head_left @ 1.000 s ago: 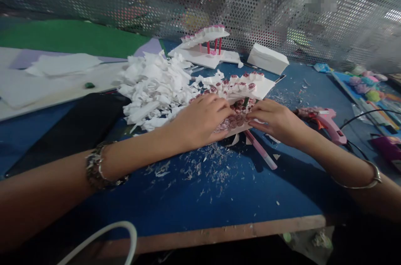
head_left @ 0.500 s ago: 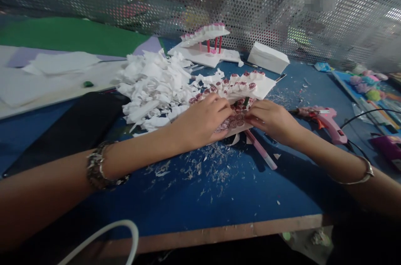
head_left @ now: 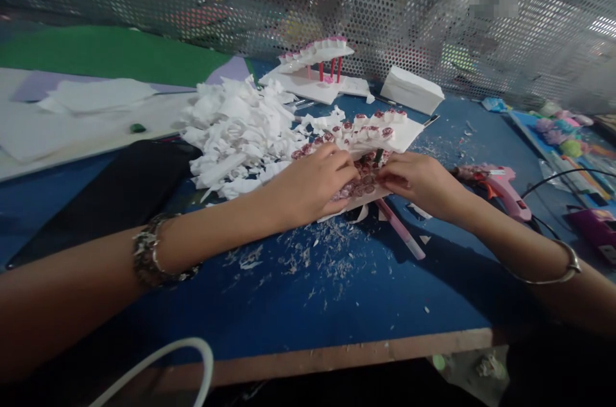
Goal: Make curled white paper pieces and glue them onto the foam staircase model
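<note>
A white foam-board model in two tiers stands in front of me. Its upper tier carries rows of small white pieces with dark red tops, and dark red round pieces cover the lower tier. My left hand wraps around the model's left side, fingers curled in between the tiers. At the right edge of the lower tier, my right hand has its fingers pinched together near the red pieces. Whatever they may hold is hidden. A pink pen pokes out from under the model.
White paper scraps are heaped to the left. A similar model on red posts and a white foam block stand behind. A pink glue gun with its cord lies right. A black folder-like sheet lies left; shavings litter the blue table.
My right hand has shifted slightly right, uncovering a white scrap beneath it. My left hand and the model stay nearly where they were.
</note>
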`<state>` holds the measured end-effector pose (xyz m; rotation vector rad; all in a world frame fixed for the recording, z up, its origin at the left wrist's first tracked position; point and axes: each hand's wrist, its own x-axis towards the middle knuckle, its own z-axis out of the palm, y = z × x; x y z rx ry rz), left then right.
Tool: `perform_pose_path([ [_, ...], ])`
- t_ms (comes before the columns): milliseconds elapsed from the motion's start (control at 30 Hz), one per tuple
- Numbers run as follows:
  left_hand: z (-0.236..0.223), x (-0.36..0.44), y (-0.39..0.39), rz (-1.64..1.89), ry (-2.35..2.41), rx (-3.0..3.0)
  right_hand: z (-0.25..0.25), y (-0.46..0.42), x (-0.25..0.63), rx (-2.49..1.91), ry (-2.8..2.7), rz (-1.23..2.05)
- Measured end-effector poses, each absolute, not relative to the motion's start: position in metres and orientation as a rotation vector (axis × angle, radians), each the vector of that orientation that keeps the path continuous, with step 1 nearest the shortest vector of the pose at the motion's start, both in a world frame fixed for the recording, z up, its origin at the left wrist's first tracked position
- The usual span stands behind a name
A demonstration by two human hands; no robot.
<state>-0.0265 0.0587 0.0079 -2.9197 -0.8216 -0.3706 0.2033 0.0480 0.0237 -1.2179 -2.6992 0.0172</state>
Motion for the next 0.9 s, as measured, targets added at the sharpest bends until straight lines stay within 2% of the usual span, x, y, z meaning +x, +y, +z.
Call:
perform_pose_path([
  [333,0.008,-0.025,0.055,-0.319,-0.849,-2.919,0.015,0.042,0.19,-1.43,-2.667,-0.336],
  [600,0.009,-0.026,0.056,-0.278,-0.846,-2.928,0.032,0.038,0.203,-1.231,-2.671,-0.032],
  [900,0.008,-0.027,0.057,-0.309,-0.798,-2.902,0.021,0.034,0.21,-1.151,-2.758,-0.12],
])
